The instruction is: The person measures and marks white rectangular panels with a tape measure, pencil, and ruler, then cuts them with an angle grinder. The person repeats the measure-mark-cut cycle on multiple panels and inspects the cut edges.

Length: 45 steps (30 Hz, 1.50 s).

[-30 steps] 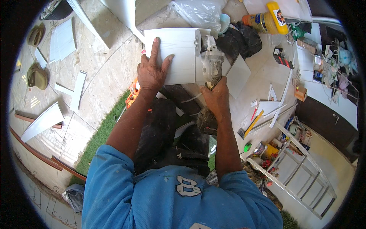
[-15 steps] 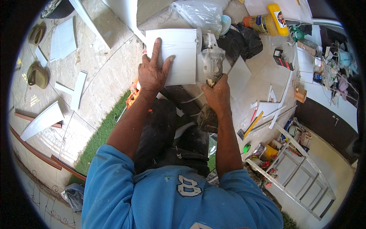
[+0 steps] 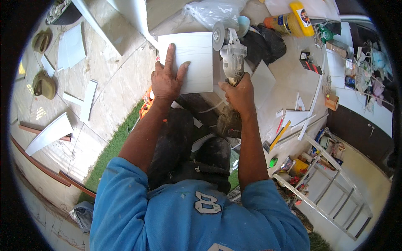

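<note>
My left hand [image 3: 167, 79] lies on a white panel [image 3: 194, 60], index finger stretched along its face and thumb spread apart. In my right hand [image 3: 238, 96] is a cordless angle grinder [image 3: 233, 58], with my fingers wrapped round its grip. Its cutting disc [image 3: 218, 36] is just past the panel's upper right corner, and a small gap seems to separate them. Below my right hand hangs the grinder's dark battery end [image 3: 228, 124]. The panel's support is mostly hidden beneath it.
A clear plastic bag [image 3: 215, 14], a black bag [image 3: 266, 44] and a yellow bottle [image 3: 302, 19] lie beyond the grinder. White offcuts [image 3: 88, 100] and clogs [image 3: 44, 85] are on the floor at left. A metal ladder [image 3: 331, 186] lies at right.
The grinder has drawn up and slightly away from the panel's right edge, and its disc now shows more of its face. My left hand remains on the panel.
</note>
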Tool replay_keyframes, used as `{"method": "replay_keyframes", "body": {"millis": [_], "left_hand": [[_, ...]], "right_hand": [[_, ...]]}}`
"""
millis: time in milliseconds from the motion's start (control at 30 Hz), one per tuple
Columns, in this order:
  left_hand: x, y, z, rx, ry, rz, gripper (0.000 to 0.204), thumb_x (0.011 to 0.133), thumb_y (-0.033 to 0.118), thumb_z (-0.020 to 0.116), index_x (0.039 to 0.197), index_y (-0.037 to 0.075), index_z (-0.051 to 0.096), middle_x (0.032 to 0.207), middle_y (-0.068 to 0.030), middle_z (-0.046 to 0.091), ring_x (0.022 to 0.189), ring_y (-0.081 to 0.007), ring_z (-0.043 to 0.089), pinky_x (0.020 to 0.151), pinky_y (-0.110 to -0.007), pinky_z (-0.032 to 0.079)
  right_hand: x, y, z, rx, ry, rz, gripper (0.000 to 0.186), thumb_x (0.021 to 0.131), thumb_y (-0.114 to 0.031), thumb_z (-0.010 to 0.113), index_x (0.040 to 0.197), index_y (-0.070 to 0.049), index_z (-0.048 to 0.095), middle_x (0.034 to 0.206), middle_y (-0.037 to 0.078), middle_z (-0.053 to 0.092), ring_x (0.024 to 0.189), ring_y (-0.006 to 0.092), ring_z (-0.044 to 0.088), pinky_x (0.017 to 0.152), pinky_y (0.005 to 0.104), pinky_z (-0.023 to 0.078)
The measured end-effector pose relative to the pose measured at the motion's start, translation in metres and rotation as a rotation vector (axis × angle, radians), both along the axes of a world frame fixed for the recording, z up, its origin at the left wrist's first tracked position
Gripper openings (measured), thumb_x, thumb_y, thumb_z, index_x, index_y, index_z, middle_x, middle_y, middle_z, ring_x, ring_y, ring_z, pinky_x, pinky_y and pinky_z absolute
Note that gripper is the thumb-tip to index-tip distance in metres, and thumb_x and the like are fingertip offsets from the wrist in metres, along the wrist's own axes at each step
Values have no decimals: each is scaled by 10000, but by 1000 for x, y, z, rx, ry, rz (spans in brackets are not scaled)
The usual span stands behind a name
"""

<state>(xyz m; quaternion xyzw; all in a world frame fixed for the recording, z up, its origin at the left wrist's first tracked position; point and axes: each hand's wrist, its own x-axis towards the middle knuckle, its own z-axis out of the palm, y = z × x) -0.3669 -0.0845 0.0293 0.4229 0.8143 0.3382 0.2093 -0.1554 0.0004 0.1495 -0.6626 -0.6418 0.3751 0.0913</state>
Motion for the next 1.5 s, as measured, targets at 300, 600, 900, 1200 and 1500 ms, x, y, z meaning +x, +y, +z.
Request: {"method": "replay_keyframes", "body": {"millis": [300,600,900,1200,1500], "left_hand": [[-22,5,-12,488,-447,-45,737,1069,81,687,1717,69,335,1780,-133,344,1647,-242,289,1317,-358,251],[-25,16,65,402,-928,-88,416,1116,153,642,1504,16,586,1338,-93,702,1157,-173,662,1001,-364,546],[51,35,147,136,-965,-20,306,1114,194,637,1384,53,661,1242,-95,733,1104,-199,687,997,-384,555],[131,67,203,393,-1197,-182,304,1110,104,610,1393,17,678,1249,-80,742,1150,-167,658,1040,-341,513],[139,52,244,422,-1081,-250,408,1116,143,607,1514,55,603,1364,-114,703,1261,-224,647,1111,-413,515]], "right_hand": [[101,-27,41,-247,915,-379,302,881,-123,773,1125,0,644,881,93,676,616,227,666,571,412,600],[344,-25,-72,-288,971,-990,202,845,-129,714,1017,-40,656,829,82,667,700,246,689,641,453,621],[474,34,-148,-178,1092,-1040,209,858,-237,735,903,-46,664,740,128,676,604,316,673,588,498,607],[494,49,-153,-245,881,-868,326,899,-337,742,1062,-55,729,901,91,742,754,269,715,724,468,612],[418,45,3,308,-401,-478,735,911,-598,808,1323,2,708,1182,131,777,1033,279,759,932,467,609]]}}
